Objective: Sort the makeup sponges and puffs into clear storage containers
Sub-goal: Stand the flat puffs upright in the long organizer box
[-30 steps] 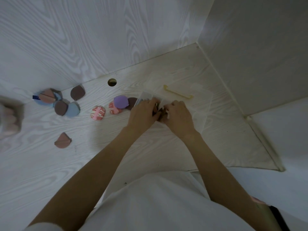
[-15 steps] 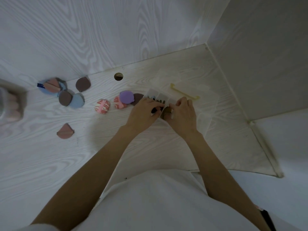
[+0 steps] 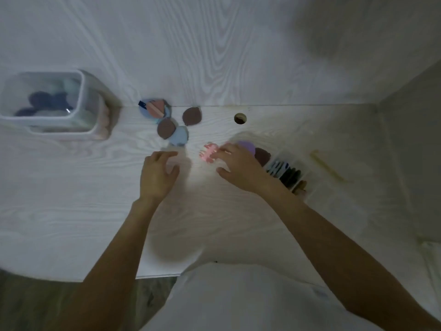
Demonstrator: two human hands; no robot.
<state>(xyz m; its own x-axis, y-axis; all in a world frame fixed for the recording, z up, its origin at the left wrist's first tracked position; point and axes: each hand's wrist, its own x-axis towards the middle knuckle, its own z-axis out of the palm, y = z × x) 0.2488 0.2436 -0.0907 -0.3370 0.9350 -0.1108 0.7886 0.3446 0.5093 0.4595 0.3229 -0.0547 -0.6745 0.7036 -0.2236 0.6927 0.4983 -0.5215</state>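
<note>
The pink striped sponge [image 3: 209, 152] lies flat on the tabletop [image 3: 71, 187], near centre frame. The right hand [image 3: 241, 167] lies over its 3 o'clock edge with fingers extended; whether the fingertips touch the sponge or merely overlap it cannot be told, as the frame is blurred. The left hand [image 3: 157, 174] sits at 9 o'clock from the sponge, apart from it — fingers relaxed and slightly spread, holding nothing.

Behind the right hand's fingers sit a purple sponge [image 3: 247, 146] and a brown puff [image 3: 262, 156], close together. At 4 o'clock from them stands a clear divided container [image 3: 288, 173] with dark items in its compartments.

At 11 o'clock from the pink sponge lies a loose group: a blue puff [image 3: 179, 137], a brown puff beside it [image 3: 166, 128], another brown puff [image 3: 191, 115] standing apart, and a stack of blue and pink pieces [image 3: 155, 108] against the back wall.

At far 9 o'clock stands a clear tub [image 3: 47, 103] — dark blue and pale items inside.
</note>
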